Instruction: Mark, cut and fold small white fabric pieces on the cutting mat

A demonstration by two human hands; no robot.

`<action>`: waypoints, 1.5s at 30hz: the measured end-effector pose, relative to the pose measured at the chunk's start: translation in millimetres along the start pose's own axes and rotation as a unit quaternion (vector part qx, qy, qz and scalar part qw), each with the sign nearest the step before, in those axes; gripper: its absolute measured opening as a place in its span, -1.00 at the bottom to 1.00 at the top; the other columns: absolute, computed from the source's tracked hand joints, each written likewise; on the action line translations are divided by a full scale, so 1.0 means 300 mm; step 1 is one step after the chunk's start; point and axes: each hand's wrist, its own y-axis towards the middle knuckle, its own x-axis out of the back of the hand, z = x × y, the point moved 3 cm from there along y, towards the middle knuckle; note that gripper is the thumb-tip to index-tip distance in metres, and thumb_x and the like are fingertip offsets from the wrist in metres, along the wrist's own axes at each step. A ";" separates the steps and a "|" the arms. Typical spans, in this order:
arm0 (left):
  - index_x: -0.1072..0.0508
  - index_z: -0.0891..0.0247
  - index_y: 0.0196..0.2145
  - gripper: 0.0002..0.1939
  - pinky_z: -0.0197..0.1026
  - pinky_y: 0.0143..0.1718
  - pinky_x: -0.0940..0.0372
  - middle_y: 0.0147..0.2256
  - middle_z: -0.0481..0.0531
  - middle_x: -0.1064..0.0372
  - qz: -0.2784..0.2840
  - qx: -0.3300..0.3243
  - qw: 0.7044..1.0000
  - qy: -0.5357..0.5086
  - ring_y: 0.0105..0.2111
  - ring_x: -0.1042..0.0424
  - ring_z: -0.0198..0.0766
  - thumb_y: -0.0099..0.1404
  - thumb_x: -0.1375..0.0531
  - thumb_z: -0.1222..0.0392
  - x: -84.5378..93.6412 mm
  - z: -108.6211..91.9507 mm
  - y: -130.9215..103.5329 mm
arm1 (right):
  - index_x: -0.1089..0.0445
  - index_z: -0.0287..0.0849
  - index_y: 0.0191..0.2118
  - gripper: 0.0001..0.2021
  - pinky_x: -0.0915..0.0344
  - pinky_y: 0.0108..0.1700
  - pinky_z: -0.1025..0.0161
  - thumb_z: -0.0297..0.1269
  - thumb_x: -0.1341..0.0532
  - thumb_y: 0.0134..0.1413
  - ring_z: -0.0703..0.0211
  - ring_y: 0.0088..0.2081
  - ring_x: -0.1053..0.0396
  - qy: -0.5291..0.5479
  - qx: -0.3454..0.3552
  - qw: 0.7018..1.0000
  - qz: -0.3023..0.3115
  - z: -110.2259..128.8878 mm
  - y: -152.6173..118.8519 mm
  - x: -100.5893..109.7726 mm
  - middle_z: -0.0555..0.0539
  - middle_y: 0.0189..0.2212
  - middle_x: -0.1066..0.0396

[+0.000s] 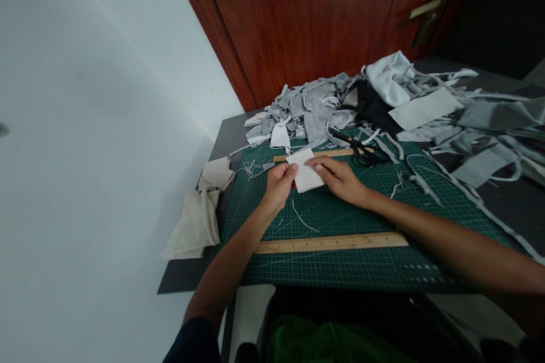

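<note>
A small off-white rectangle of cloth, seemingly folded or layered, is held up over the green cutting mat. My left hand grips its left edge, thumb on the front face. My right hand is at its right side, with thumb and index finger against the face; the other fingers are partly hidden. Something small and red shows beside my left fingers, too little of it to name. Behind the cloth lies a wooden ruler. Black-handled scissors rest across that ruler's right end.
A second wooden ruler lies near the mat's front edge. Grey and white fabric scraps are heaped at the back, spreading right. Beige cloth pieces hang over the table's left edge beside the wall. Loose threads lie on the mat.
</note>
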 end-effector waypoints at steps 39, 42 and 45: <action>-0.52 0.33 -0.40 -0.88 -0.31 -0.52 -0.36 -0.55 -0.09 -0.44 0.115 -0.031 0.982 0.146 -0.61 -0.46 -0.34 0.18 -0.35 0.23 -0.013 0.003 -0.003 | -0.45 -0.12 -0.48 -0.60 -0.33 -0.28 0.20 0.11 -0.49 -0.11 0.16 -0.42 -0.38 0.256 -0.142 0.947 -0.134 -0.068 0.010 -0.048 0.01 -0.49 -0.49; -0.52 0.33 -0.42 -0.92 -0.33 -0.52 -0.30 -0.57 -0.08 -0.43 0.111 -0.029 0.976 0.184 -0.60 -0.45 -0.34 0.21 -0.30 0.28 -0.014 0.009 -0.008 | -0.45 -0.11 -0.47 -0.59 -0.34 -0.30 0.19 0.12 -0.50 -0.14 0.16 -0.43 -0.39 0.263 -0.151 0.942 -0.141 -0.068 0.010 -0.049 0.00 -0.49 -0.50; -0.51 0.32 -0.45 -0.90 -0.33 -0.50 -0.24 -0.57 -0.07 -0.42 0.121 -0.048 0.965 0.226 -0.55 -0.42 -0.32 0.22 -0.27 0.27 -0.018 0.005 -0.013 | -0.45 -0.11 -0.47 -0.59 -0.35 -0.31 0.19 0.13 -0.49 -0.13 0.16 -0.45 -0.39 0.258 -0.154 0.944 -0.137 -0.071 0.010 -0.051 0.00 -0.50 -0.50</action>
